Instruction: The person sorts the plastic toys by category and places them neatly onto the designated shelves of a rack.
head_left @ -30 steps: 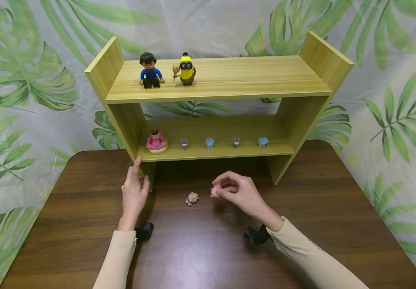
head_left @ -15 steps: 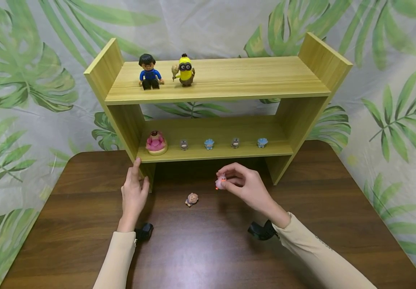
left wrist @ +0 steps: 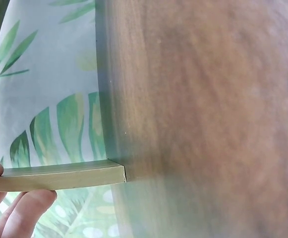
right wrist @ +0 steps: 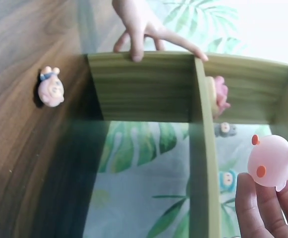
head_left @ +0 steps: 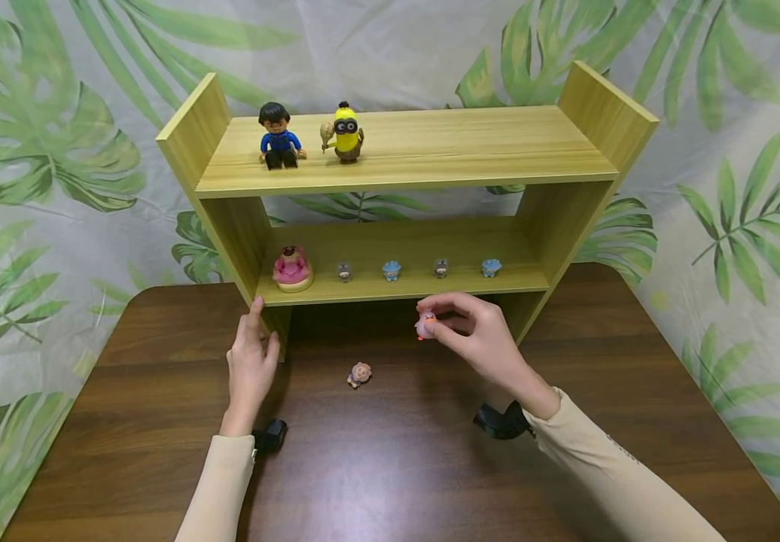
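Note:
A small pink figurine with orange feet (head_left: 425, 325) is pinched between the thumb and fingers of my right hand (head_left: 485, 339), raised in front of the lower opening of the wooden shelf (head_left: 417, 164). In the right wrist view the round pink underside of the figurine (right wrist: 271, 161) faces the camera. My left hand (head_left: 252, 361) grips the shelf's left side panel; the left wrist view has fingers (left wrist: 32, 208) on both faces of that panel's edge (left wrist: 64, 177). A small tan-headed figurine (head_left: 360, 373) lies on the table between the hands.
On the middle shelf stand a pink bear figurine (head_left: 293, 269) and a row of several tiny grey and blue figurines. The top shelf holds a black-haired doll (head_left: 280, 137) and a yellow goggled figurine (head_left: 345, 134). Everything rests on a brown table (head_left: 363, 467) before a leaf-patterned cloth.
My right hand has moved up and to the right, toward the middle shelf, carrying the pink figurine. My left hand stays on the side panel.

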Available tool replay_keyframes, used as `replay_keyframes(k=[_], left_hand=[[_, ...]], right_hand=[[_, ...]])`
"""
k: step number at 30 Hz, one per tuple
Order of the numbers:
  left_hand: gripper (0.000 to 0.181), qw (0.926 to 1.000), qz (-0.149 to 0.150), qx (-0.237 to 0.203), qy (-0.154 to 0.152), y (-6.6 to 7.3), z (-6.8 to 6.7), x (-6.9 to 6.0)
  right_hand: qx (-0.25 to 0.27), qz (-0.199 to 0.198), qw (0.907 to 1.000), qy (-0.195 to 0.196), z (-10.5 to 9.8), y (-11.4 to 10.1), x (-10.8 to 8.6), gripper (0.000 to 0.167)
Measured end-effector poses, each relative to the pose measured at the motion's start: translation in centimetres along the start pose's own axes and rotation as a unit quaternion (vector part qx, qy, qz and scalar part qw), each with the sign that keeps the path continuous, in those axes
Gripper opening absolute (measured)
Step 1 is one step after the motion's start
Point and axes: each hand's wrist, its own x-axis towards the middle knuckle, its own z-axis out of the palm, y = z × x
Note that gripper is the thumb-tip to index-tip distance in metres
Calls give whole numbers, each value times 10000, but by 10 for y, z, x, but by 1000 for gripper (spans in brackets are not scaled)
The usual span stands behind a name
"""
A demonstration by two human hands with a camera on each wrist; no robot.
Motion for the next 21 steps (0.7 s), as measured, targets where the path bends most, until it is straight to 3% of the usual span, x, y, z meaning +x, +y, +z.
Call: replay_keyframes(k=[4,14,21], left_hand=[[89,10000,1,17,-2,0,0,0],[88,10000,5,12,-2,0,0,0],[89,10000,6,46,-30,1,-1,1]], right_hand=[[15,-36,10000,58,-6,4,3,24],[28,-164,9997,162,-15,-10,11,24],[190,-534,9984,51,-18,-18,19,24]])
